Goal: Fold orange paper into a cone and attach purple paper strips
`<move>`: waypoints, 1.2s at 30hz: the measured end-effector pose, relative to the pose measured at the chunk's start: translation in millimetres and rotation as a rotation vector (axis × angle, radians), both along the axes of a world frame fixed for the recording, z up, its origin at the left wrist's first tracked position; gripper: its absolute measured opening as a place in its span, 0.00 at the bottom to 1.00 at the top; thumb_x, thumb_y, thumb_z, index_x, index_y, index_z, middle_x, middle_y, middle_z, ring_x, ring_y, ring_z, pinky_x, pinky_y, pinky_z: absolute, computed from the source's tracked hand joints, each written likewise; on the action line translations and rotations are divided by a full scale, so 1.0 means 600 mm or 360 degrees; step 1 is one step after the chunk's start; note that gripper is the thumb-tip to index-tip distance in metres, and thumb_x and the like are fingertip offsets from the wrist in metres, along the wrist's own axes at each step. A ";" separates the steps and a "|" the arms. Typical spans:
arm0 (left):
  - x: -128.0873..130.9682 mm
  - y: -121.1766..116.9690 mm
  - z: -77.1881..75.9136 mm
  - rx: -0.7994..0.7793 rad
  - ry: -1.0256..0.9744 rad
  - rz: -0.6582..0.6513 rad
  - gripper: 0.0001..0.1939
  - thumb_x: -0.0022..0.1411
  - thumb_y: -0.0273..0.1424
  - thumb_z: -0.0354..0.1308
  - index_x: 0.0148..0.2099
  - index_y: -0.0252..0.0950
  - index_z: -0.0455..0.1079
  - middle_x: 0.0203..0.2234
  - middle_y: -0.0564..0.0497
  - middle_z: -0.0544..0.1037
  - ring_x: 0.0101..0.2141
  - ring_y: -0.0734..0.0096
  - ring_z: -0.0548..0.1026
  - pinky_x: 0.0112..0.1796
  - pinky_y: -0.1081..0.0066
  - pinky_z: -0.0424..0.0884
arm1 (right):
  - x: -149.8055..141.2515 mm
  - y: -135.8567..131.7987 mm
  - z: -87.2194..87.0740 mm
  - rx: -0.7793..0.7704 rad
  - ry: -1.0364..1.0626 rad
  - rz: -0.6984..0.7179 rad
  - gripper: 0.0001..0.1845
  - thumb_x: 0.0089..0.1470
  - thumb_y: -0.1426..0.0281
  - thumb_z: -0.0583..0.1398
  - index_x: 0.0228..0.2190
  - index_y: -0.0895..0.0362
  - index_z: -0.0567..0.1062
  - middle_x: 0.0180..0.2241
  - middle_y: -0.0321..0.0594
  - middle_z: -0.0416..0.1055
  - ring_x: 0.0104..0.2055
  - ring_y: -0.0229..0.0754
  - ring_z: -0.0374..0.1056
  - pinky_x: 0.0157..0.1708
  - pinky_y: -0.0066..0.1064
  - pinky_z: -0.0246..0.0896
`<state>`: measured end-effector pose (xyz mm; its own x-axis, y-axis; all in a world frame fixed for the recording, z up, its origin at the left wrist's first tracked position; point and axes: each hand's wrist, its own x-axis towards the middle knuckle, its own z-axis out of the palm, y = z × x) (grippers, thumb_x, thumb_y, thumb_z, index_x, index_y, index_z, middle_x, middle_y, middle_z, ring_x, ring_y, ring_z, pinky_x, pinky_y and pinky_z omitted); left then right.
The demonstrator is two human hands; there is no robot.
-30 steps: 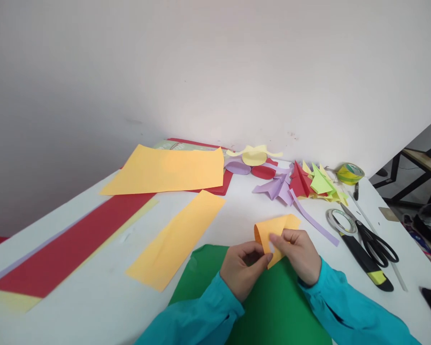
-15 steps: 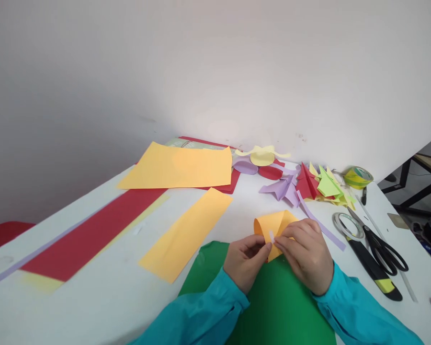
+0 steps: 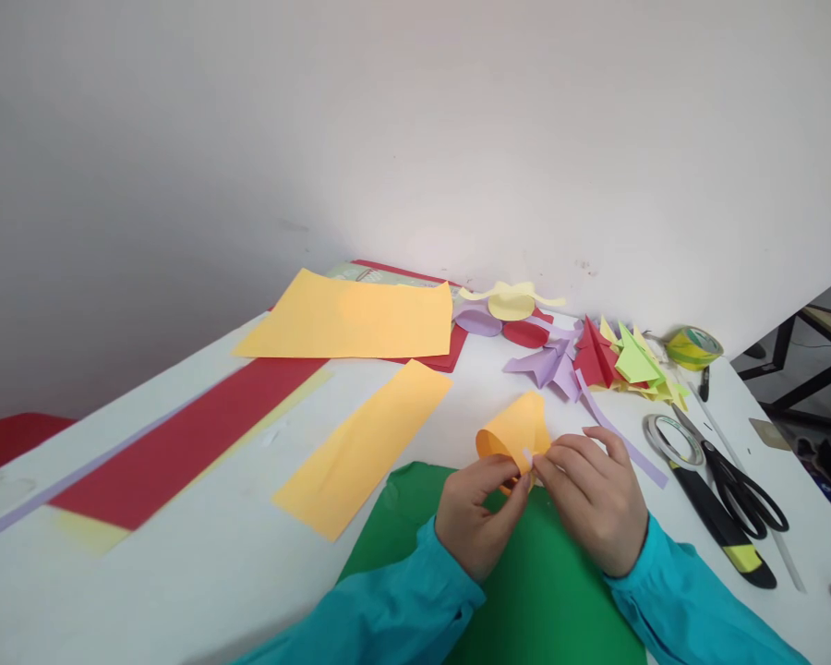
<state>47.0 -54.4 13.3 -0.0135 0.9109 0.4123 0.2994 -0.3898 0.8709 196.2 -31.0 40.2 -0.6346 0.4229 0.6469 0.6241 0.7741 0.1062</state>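
An orange paper [image 3: 516, 423], curled into a loop, is between my hands above the green sheet [image 3: 526, 573]. My left hand [image 3: 476, 519] pinches its lower edge between thumb and fingertips. A small white strip [image 3: 528, 456], looking like a piece of tape, shows on the paper near that edge. The thumb and forefinger of my right hand [image 3: 601, 503] close on the strip's end, the other fingers bent above. Exactly what lies between the right fingertips is partly hidden.
Left of my hands lie an orange strip [image 3: 364, 451] and a long red strip [image 3: 200, 443]. Behind are an orange sheet [image 3: 360, 319] and folded paper shapes [image 3: 599, 356]. At right are a tape roll [image 3: 673, 441], scissors [image 3: 744, 489], a cutter [image 3: 720, 526] and yellow tape [image 3: 693, 347].
My right hand has shifted from holding the curled paper's right side to pinching at the white strip. The loop has tilted, its right end now more upright. The view has swung slightly left.
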 end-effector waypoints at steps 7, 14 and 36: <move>0.001 -0.002 -0.001 0.0112 0.0114 0.0056 0.11 0.57 0.27 0.52 0.24 0.33 0.69 0.18 0.51 0.70 0.22 0.75 0.69 0.25 0.76 0.65 | -0.002 -0.001 0.001 -0.0011 0.0006 0.0008 0.06 0.55 0.76 0.55 0.33 0.59 0.72 0.28 0.38 0.73 0.37 0.39 0.67 0.46 0.40 0.52; 0.002 -0.002 -0.003 0.0134 0.0148 0.0086 0.11 0.57 0.27 0.52 0.23 0.34 0.68 0.18 0.52 0.71 0.21 0.75 0.69 0.25 0.76 0.65 | -0.001 -0.001 -0.004 -0.0010 0.0001 0.0006 0.06 0.55 0.77 0.55 0.33 0.60 0.72 0.29 0.39 0.73 0.37 0.40 0.66 0.46 0.40 0.52; 0.003 0.001 -0.010 0.0207 0.0185 0.0104 0.10 0.57 0.26 0.52 0.25 0.34 0.70 0.19 0.51 0.73 0.23 0.75 0.71 0.25 0.77 0.67 | -0.005 0.002 -0.002 -0.0091 0.0015 -0.0015 0.08 0.56 0.76 0.53 0.32 0.59 0.72 0.27 0.38 0.73 0.36 0.39 0.67 0.46 0.41 0.52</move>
<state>48.9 -53.8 7.0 -0.0164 0.8485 0.5289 0.4235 -0.4733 0.7724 193.3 -29.9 39.3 -0.6246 0.4653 0.6272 0.6321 0.7729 0.0561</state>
